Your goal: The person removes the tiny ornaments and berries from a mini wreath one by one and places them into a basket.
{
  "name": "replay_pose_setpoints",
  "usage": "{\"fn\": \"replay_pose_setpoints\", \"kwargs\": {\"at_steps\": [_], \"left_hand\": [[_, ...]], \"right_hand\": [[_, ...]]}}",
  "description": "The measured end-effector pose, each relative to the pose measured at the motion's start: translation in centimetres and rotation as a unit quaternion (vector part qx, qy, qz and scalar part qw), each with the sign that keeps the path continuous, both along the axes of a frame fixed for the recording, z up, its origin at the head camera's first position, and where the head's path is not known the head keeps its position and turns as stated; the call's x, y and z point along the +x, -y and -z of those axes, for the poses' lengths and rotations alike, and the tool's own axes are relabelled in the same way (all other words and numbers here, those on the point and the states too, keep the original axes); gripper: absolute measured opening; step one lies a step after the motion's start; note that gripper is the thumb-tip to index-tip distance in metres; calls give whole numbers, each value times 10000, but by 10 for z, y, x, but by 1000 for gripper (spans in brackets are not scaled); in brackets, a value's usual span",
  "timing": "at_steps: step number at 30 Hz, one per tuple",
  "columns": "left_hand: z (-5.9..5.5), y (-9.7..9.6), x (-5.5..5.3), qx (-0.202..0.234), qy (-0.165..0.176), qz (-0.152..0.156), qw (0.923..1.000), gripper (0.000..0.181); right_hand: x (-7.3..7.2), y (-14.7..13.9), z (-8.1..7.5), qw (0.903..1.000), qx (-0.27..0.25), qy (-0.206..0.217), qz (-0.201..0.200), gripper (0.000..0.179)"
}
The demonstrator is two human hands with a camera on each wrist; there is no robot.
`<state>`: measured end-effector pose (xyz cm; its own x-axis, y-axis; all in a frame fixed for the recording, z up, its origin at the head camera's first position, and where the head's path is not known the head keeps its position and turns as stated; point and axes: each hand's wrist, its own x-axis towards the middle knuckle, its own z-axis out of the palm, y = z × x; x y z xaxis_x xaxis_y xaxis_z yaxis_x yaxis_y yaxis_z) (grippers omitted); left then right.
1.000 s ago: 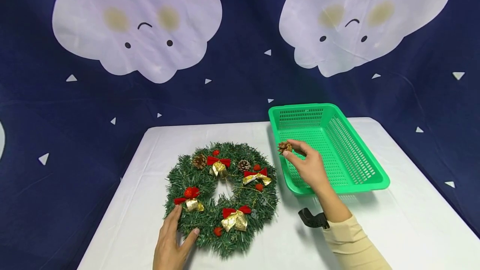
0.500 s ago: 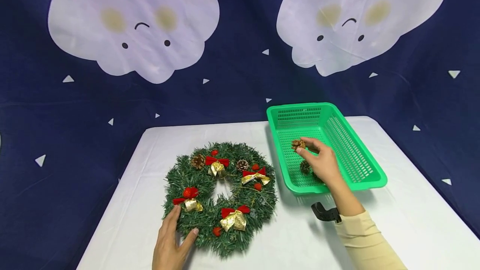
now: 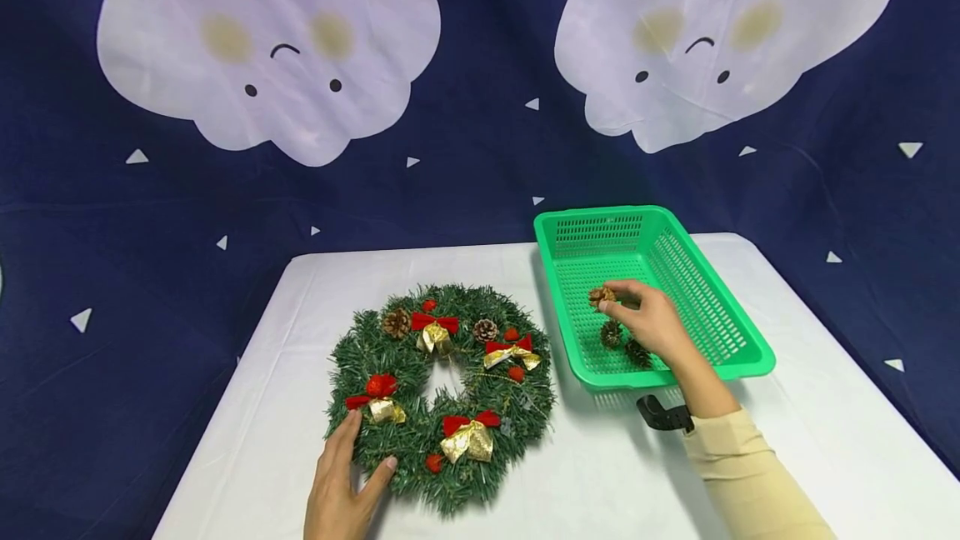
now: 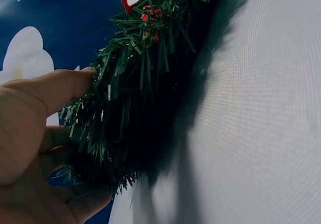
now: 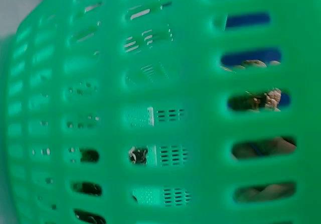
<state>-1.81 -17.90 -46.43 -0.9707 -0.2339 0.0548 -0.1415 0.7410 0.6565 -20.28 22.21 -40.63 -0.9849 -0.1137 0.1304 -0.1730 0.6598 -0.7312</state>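
Observation:
A round green wreath (image 3: 517,432) with red and gold bows lies on the white table. My left hand (image 3: 337,482) rests at its front-left edge, thumb and index finger spread apart and touching the greenery; in the left wrist view the thumb (image 4: 65,86) lies against the needles. My right hand (image 3: 648,319) pinches a brown pinecone (image 3: 602,297) between thumb and fingers, over the green basket (image 3: 566,307). Two darker pinecones, one of them (image 3: 611,333) nearer the left, sit in the basket. Through the basket's slots, the right wrist view shows parts of the held pinecone and hand.
The slotted wall of the basket fills the right wrist view. Two pinecones, one brown (image 3: 396,323) and one grey-brown (image 3: 485,330), and several red berries sit on the wreath. A dark blue backdrop with white clouds (image 3: 270,48) hangs behind the table.
My right hand has moved right with the pinecone, from the basket's left rim to over its inside. The two pinecones in the basket have come into view. My left hand has stayed at the wreath.

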Motion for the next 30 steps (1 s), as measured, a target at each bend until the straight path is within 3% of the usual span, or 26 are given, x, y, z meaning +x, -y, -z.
{"fn": "replay_pose_setpoints", "kwargs": {"at_steps": [10, 21, 30], "left_hand": [[1, 0, 0, -67, -176, 15, 9998, 79], [-1, -1, 0, -75, 16, -4, 10000, 79], [1, -1, -1, -156, -83, -13, 9998, 78]], "right_hand": [[-5, -5, 5, 9980, 309, 423, -350, 51], [-7, -3, 9, 9956, 601, 544, -460, 50], [-10, -2, 14, 9913, 846, 616, -803, 46]]}}
